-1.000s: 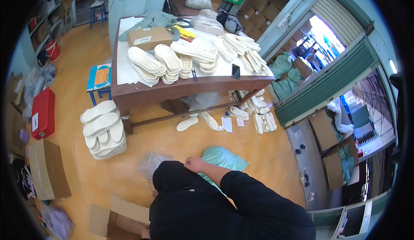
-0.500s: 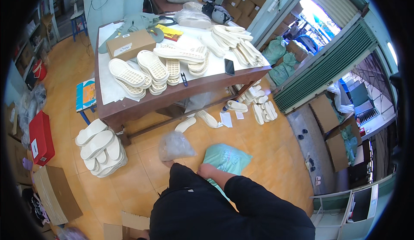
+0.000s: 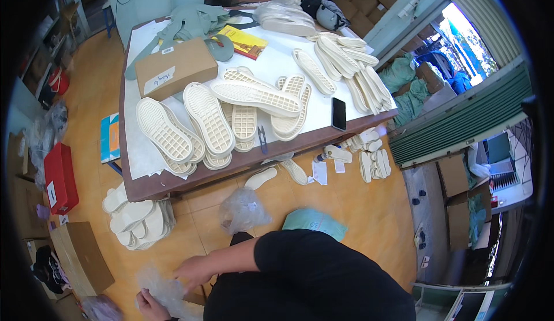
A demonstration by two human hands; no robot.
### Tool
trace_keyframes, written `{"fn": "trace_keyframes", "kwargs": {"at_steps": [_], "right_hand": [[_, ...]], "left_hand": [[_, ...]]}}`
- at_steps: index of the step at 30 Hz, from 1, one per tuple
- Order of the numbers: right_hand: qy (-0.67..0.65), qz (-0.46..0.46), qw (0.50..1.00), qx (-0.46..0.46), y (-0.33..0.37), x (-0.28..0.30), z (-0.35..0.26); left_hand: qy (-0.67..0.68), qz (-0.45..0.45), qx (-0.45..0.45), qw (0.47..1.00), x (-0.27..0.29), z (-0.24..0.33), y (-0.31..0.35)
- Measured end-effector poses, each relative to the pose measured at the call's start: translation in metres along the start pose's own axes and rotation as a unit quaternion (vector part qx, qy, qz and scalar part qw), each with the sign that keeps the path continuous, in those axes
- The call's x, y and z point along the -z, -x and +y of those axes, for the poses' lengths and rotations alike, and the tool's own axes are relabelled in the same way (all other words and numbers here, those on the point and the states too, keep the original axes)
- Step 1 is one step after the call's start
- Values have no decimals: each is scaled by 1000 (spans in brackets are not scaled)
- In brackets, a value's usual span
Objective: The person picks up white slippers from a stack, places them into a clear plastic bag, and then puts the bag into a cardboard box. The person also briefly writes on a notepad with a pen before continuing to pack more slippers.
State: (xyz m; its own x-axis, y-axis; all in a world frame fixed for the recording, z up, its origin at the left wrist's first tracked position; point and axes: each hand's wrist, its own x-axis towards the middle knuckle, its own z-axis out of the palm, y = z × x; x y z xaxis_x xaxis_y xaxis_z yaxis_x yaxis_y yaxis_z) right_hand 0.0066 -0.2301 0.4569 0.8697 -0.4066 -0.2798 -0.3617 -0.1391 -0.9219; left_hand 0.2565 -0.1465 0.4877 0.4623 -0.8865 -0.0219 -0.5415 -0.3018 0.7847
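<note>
At the lower left, my left hand [image 3: 151,306] grips a crumpled clear plastic bag [image 3: 156,280]. My right arm crosses in front of me, and my right hand [image 3: 196,270] is at the same bag's right side with its fingers bent onto the plastic; the fingertips are partly hidden. Below the bag, part of an open cardboard box [image 3: 195,295] shows. Further out on the tiled floor lie a filled clear bag [image 3: 243,210] and a green plastic bag [image 3: 314,221], partly covered by my sleeve.
A table [image 3: 190,183] ahead holds cream shoe soles [image 3: 209,119], a cardboard box [image 3: 176,67], thread snips [image 3: 262,139] and a phone [image 3: 339,114]. Stacked soles [image 3: 138,217] stand on the floor at left, near a red box [image 3: 60,178] and a large carton [image 3: 82,257].
My right hand has left the green bag and swung left to the clear plastic bag. My left hand has come into view with that bag. The view has shifted closer to the table.
</note>
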Motion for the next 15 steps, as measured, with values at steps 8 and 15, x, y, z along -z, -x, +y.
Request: {"fn": "trace_keyframes", "kwargs": {"at_steps": [8, 15], "right_hand": [[50, -5, 999, -1, -17, 6, -45], [-8, 175, 984, 37, -10, 13, -38]], "left_hand": [[219, 133, 180, 950, -20, 25, 20], [191, 12, 54, 980, 11, -11, 13]]}}
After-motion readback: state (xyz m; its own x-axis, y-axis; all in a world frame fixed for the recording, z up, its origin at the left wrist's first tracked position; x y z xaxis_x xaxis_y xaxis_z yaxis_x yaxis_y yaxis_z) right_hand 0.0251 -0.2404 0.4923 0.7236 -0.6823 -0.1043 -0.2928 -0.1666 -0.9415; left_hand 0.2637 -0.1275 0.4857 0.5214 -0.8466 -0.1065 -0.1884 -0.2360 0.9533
